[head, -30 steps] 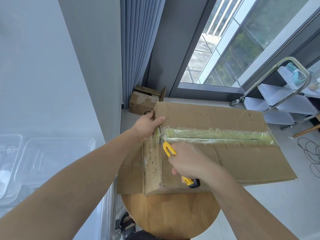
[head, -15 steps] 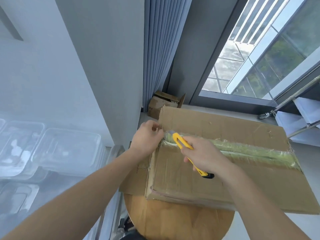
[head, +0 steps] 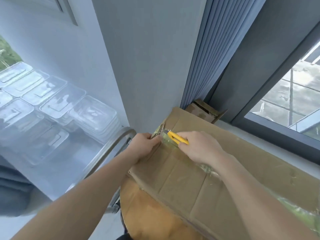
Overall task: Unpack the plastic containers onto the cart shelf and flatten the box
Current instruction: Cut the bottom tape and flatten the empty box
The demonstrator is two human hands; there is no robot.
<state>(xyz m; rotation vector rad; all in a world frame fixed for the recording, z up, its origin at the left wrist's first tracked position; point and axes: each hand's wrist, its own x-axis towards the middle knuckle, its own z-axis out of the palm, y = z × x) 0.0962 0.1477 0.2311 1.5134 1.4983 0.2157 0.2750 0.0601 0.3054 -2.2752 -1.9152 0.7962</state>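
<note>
The cardboard box (head: 216,161) lies on the round table (head: 147,213); plastic containers (head: 93,115) stand stacked on the cart shelf (head: 72,163) at left. The left hand (head: 143,146) pinches the box's taped end, and the right hand (head: 199,148) grips a yellow knife (head: 178,138) at the seam. The board looks light and stiff but creasable: hold it by the edges, clear of the blade.

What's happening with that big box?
A person is cutting the tape on a cardboard box that lies on a round wooden table. The right hand holds a yellow cutter at the box's far end, and the left hand grips that end. Clear plastic containers sit stacked on the left.
</note>
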